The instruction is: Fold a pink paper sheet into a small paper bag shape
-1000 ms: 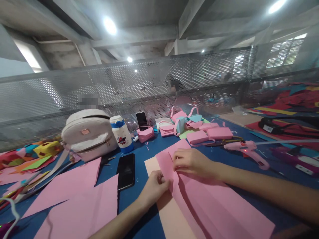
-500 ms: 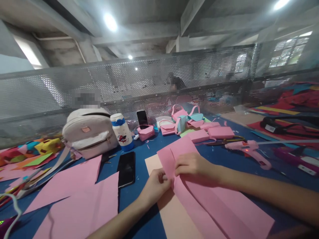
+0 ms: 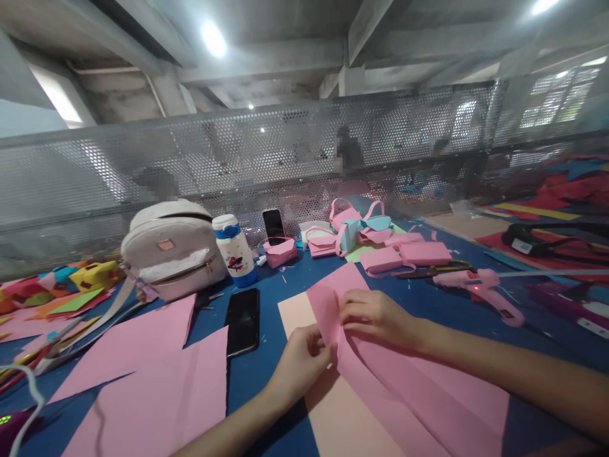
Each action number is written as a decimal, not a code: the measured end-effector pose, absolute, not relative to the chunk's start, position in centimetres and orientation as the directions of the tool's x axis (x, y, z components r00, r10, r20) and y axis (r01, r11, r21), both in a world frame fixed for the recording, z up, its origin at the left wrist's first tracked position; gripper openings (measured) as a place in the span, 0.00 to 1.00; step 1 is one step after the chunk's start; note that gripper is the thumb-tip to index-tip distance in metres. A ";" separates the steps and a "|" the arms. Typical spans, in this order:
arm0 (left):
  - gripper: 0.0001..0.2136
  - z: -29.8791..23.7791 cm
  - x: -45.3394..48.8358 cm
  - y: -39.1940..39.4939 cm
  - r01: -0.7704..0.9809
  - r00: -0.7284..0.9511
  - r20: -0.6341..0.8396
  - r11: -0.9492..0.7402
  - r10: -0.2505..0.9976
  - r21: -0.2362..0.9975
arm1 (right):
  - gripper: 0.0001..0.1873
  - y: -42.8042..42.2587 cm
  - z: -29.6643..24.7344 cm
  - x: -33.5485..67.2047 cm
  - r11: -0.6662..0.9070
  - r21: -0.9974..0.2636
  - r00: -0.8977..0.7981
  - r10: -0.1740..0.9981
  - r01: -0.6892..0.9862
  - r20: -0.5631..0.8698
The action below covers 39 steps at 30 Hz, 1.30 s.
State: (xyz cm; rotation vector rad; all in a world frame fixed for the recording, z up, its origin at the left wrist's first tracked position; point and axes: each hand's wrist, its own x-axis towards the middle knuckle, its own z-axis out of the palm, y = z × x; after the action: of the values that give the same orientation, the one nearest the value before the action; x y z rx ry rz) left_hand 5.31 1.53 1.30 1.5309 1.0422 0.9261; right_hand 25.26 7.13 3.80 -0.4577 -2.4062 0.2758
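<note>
A large sheet of pink paper point(image 3: 404, 381) with lengthwise creases lies in front of me, its far end raised between my hands. My left hand point(image 3: 302, 358) pinches its left edge, fingers curled. From the right, my right hand point(image 3: 373, 317) grips a fold of the same paper, with the fingertips bent over it. Part of the fold is hidden under the fingers. Beneath it rests a peach-coloured sheet point(image 3: 328, 406), showing along the left side.
Two pink sheets point(image 3: 157, 381) and a black phone point(image 3: 242, 322) lie to the left. Behind stand a backpack point(image 3: 176, 254), a bottle point(image 3: 234, 251) and small paper bags point(image 3: 321, 243). A pink glue gun point(image 3: 480, 285) sits on the right. A perforated metal screen point(image 3: 285, 152) closes the back.
The pink paper's near right corner has swung left. Both hands keep their hold, nearly in place, and the view has shifted slightly.
</note>
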 end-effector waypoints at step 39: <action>0.11 1.9 4.4 2.2 0.355 0.242 0.236 -0.313 0.941 0.881 | 0.09 3.3 2.9 23.5 0.461 -0.838 -0.651 0.738 0.293 0.178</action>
State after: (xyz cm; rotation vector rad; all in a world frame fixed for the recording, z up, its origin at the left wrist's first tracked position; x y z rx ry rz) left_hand 4.42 2.21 1.90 1.8067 1.1916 1.0470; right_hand 23.45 3.33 2.90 -0.8569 -2.1835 1.1060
